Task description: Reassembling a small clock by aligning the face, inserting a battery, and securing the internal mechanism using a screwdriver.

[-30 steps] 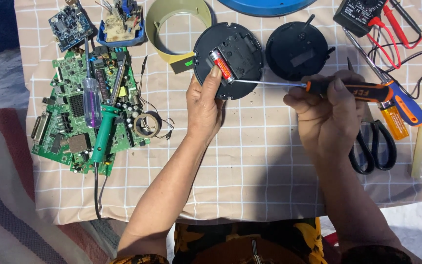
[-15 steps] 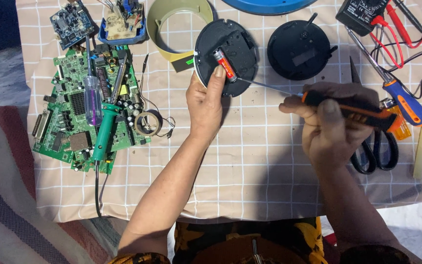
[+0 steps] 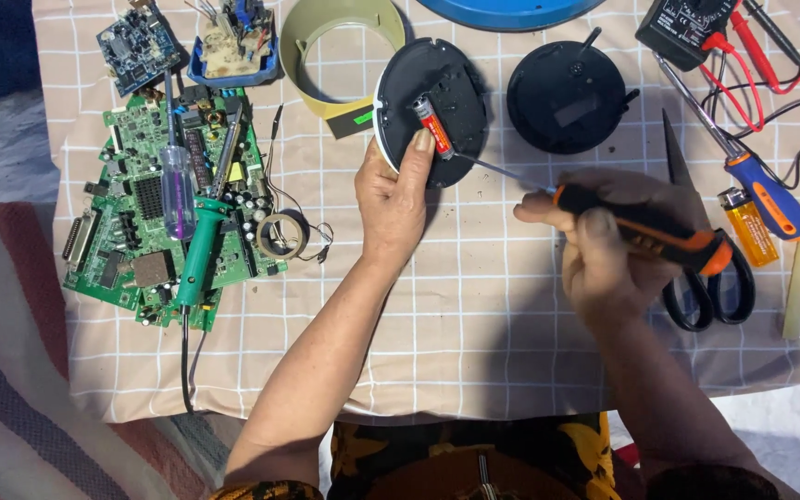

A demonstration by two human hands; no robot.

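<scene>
Orange-and-black plastic marks the handle of the slim screwdriver (image 3: pixel 636 225) clenched in the person's right hand (image 3: pixel 618 245), its thin metal shaft angled toward the round black plastic device back (image 3: pixel 432 106) on the pale checked tablecloth (image 3: pixel 474 324). The left hand (image 3: pixel 395 199) grips the disc's lower edge, one finger pressing just below a small red-and-silver cylindrical battery (image 3: pixel 433 127) seated in it. A second round black housing (image 3: pixel 567 95) lies just to the right. Black-handled scissors (image 3: pixel 707 278) rest partly under the right hand, near a yellow lighter (image 3: pixel 750 227). Well to the left, green circuit boards (image 3: pixel 155 213) carry a green-handled soldering iron (image 3: pixel 198 250).
</scene>
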